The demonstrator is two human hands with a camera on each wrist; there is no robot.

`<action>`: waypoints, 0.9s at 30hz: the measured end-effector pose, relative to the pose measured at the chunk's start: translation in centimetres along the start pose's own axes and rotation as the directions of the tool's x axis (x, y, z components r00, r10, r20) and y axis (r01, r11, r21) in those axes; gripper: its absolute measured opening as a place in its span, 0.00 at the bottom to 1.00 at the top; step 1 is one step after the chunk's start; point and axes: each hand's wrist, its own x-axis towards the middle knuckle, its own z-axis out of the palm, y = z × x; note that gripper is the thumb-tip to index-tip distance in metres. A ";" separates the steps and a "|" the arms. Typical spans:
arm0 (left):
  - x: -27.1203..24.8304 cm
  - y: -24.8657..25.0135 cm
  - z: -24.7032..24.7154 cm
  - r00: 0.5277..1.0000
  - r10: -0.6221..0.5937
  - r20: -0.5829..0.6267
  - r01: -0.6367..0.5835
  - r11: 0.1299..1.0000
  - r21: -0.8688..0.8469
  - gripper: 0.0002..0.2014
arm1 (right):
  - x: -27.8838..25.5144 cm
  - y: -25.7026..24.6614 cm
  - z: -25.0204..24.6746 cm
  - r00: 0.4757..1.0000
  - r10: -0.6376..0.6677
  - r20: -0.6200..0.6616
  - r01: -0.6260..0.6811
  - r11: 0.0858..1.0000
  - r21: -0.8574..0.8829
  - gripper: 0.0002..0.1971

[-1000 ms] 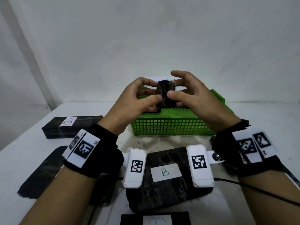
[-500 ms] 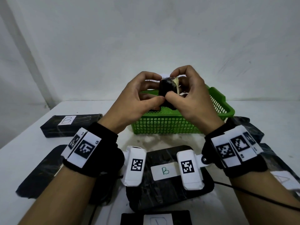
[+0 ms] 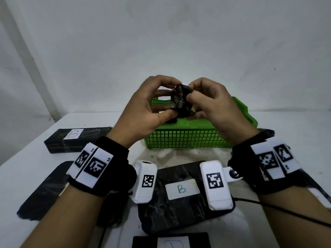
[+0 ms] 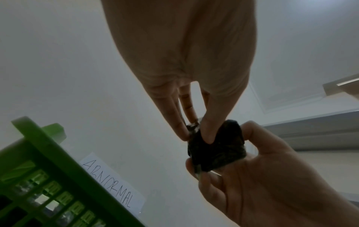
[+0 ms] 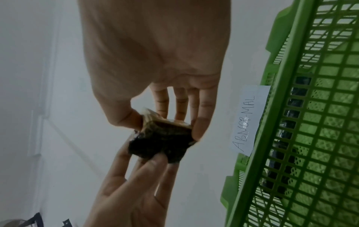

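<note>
Black foil-wrapped block (image 3: pixel 180 102), pinched by left hand (image 3: pixel 141 115) and right hand (image 3: pixel 215 106), has turned again over twelve-o'clock green plastic mesh basket (image 3: pixel 186 138), likely still inspecting.

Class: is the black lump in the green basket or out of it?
Out. The left hand and right hand pinch the lump in the air, clear of the basket.
</note>
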 end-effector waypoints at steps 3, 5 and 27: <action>0.0 0.0 0.1 0.999 -0.002 0.041 0.003 1.000 -0.019 0.24 | 0.0 0.2 0.4 0.988 -0.117 -0.095 0.107 0.989 -0.104 0.01; -0.1 0.1 0.1 0.999 -0.008 0.037 0.009 1.000 -0.030 0.20 | 0.0 0.3 0.5 0.979 -0.164 -0.122 0.144 0.977 -0.158 0.02; 0.2 0.4 -0.5 0.958 -0.286 -0.012 0.264 0.899 -0.350 0.13 | -0.6 -0.4 -0.2 0.984 -0.135 0.116 0.143 0.988 -0.057 0.34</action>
